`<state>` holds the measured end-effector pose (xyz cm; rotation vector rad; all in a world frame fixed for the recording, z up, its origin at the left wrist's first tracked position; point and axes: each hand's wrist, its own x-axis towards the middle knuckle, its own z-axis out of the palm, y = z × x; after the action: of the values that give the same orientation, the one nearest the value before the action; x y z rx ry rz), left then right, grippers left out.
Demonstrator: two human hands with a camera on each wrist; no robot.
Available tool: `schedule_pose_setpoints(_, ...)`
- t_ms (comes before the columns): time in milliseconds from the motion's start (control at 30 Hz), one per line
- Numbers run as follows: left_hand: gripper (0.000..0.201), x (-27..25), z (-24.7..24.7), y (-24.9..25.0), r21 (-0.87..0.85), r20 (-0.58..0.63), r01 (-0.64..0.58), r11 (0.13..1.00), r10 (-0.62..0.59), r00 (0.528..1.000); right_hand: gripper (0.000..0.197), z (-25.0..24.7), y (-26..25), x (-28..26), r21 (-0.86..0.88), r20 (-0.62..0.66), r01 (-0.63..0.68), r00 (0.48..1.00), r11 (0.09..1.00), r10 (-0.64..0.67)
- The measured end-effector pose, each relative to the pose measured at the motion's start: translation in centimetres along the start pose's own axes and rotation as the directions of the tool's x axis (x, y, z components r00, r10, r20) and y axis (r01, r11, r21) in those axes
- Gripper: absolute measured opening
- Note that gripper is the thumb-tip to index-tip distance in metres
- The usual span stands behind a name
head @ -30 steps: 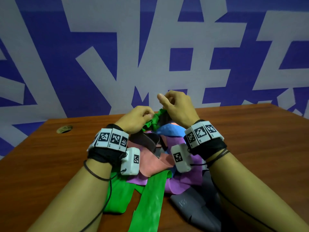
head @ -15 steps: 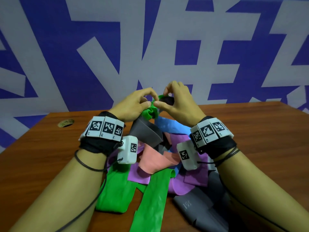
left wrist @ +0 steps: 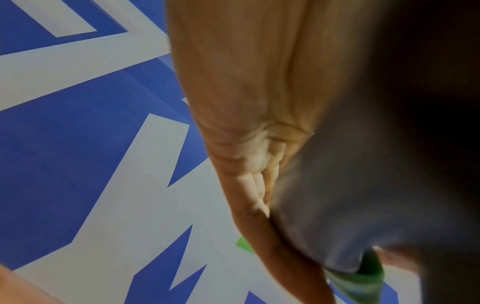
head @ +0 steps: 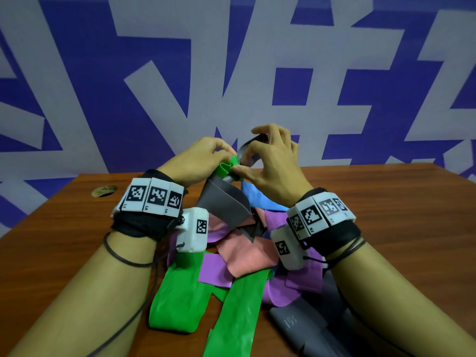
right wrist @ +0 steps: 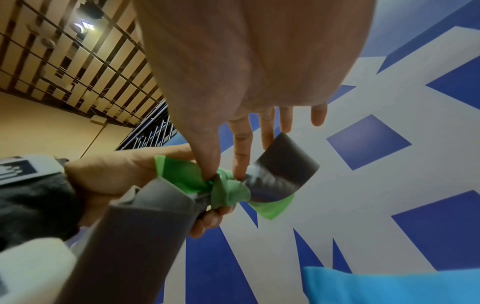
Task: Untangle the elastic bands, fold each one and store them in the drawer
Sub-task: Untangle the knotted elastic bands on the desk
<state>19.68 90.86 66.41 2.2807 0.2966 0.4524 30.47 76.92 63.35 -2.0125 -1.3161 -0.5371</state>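
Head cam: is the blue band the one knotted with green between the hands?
No, the green band is knotted round the grey band; the blue band lies below the right hand.

No legible text, only wrist marker patterns [head: 152,197].

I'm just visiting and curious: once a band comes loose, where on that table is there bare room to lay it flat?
Bare wood lies right of the right hand, toward the table edge, and left of the left hand, around the round grommet. The middle is crowded: the band pile fills the space between both forearms.
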Motion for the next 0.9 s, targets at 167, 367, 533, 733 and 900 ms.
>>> schedule_pose_setpoints(167, 0.034, -0.3, -0.5, 0.0, -0.034, 0.068, -0.003, 0.999, 0.005, 0.998, 0.016, -0.1, 0.0, 0.0, -0.009, -0.018, 0.055, 0.998, 0.998, -0.055)
schedule_pose_setpoints(367, 0.030, -0.3, -1.0, -0.1, 0.029, 0.077, -0.023, 0.999, 0.021, 0.997, 0.020, -0.7, -0.1, 0.2, 0.032, -0.027, 0.049, 0.998, 0.998, -0.048)
schedule_pose_setpoints(533, 0.028, -0.5, -1.1, 0.4, 0.066, 0.007, -0.022, 0.998, 0.021, 1.000, 0.037, -0.3, -0.3, 0.0, 0.117, 0.030, 0.035, 0.999, 0.992, -0.038)
schedule_pose_setpoints(733, 0.019, -0.6, -0.8, 0.6, 0.193, 0.004, -0.039, 0.980, 0.039, 0.999, 0.014, -0.5, -0.5, 0.3, 0.123, 0.029, 0.067, 0.997, 0.990, -0.072)
schedule_pose_setpoints(900, 0.017, -0.9, -1.1, 1.0, 0.248, 0.006, -0.080, 0.965, 0.081, 0.997, 0.015, -0.6, -0.8, 0.2, 0.033, 0.107, 0.080, 0.991, 0.996, -0.083)
